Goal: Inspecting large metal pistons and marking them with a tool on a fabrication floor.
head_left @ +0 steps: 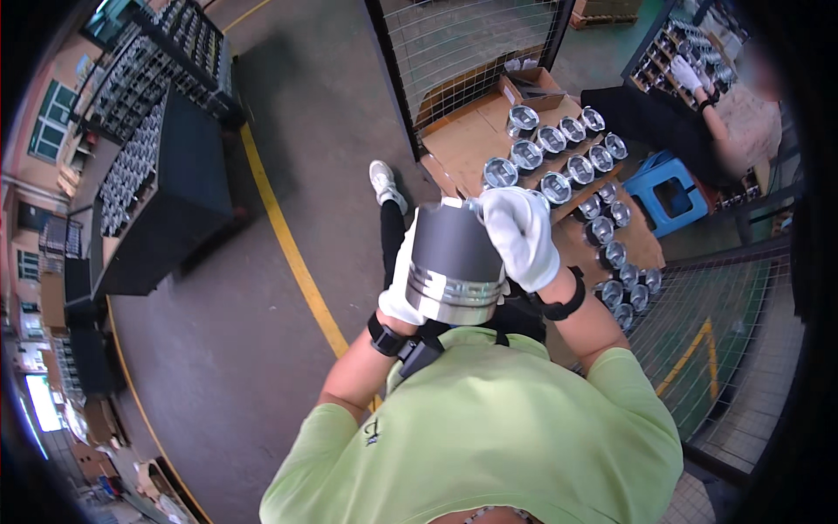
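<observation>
A large piston [454,249] with a dark grey coated skirt and bright metal ring grooves is held up in front of my chest. My gloved left hand [400,293] grips it from the left and below, and the piston hides most of those fingers. At the piston's upper right edge is my gloved right hand [521,237], its fingers curled closed against the piston. Whatever they pinch is hidden. Just beyond, several similar pistons [556,187] stand in rows on a brown board-topped table [467,131].
An open cardboard box [532,90] sits at the table's far end. Wire mesh panels [476,44] rise behind and at right. A blue plastic stool [668,194] stands near a seated co-worker [751,131]. Left, past a yellow floor line [284,231], is a dark rack [166,192] of pistons.
</observation>
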`<control>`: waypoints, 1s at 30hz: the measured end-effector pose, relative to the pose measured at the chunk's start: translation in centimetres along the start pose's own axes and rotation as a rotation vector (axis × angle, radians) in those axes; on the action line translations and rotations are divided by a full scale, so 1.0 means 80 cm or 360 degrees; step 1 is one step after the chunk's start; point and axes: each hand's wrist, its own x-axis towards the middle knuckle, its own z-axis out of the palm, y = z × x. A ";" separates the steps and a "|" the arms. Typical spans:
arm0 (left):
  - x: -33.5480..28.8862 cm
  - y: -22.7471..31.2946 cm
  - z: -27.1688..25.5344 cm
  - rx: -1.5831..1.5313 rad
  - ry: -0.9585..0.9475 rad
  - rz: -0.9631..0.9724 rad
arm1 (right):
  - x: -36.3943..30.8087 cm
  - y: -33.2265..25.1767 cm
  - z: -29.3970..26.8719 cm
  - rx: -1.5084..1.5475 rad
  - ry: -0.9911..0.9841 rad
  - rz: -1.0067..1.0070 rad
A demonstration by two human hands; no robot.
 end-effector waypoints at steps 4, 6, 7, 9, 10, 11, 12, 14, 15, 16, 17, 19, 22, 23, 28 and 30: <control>-0.001 0.014 0.010 -0.0487 0.0157 -0.0342 | -0.008 0.003 -0.010 -0.0386 0.0365 -0.0346; -0.002 0.014 0.006 -0.0657 0.0225 -0.0422 | -0.028 0.006 -0.019 -0.0316 0.0419 -0.0140; -0.002 0.013 -0.003 -0.0640 0.0180 -0.0454 | -0.038 0.008 -0.020 -0.0257 0.0401 -0.0051; 0.005 0.018 -0.007 -0.0537 0.0044 -0.0472 | -0.060 0.015 -0.024 -0.0209 0.0317 0.0058; 0.007 0.020 -0.006 -0.0542 0.0045 -0.0455 | -0.063 0.010 -0.026 -0.0220 0.0188 0.0091; 0.008 0.022 -0.006 -0.0146 0.0239 -0.0221 | -0.063 0.003 -0.026 -0.0294 0.0069 0.0104; 0.011 0.022 -0.006 0.0247 0.0434 0.0016 | -0.061 -0.003 -0.022 -0.0370 -0.0052 0.0115; 0.017 0.020 -0.002 -0.0483 0.0507 -0.0023 | -0.059 -0.015 -0.014 -0.0673 -0.0254 0.0190; 0.016 0.024 0.008 -0.0410 0.0523 -0.0059 | -0.062 -0.012 -0.006 -0.0773 -0.0203 0.0177; 0.015 0.026 0.016 -0.0335 0.0536 -0.0094 | -0.065 -0.009 0.003 -0.0874 -0.0150 0.0159; 0.015 0.025 0.014 -0.0351 0.0532 -0.0075 | -0.064 -0.009 0.010 -0.0932 -0.0090 0.0138; 0.017 0.022 0.009 -0.0323 0.0752 -0.0117 | -0.068 0.002 0.018 -0.0907 -0.0048 0.0168; 0.016 0.028 0.021 -0.0199 0.0675 -0.0073 | -0.065 0.004 0.022 -0.0880 0.0004 0.0256; 0.016 0.031 0.022 -0.0220 0.0648 -0.0097 | -0.064 0.005 0.024 -0.0918 0.0039 0.0232; 0.020 0.031 0.017 -0.0217 0.0613 -0.0103 | -0.057 0.011 0.028 -0.1041 0.0107 0.0174; 0.020 0.019 -0.003 0.0068 0.0695 0.0062 | -0.052 0.009 0.027 -0.1017 0.0146 0.0198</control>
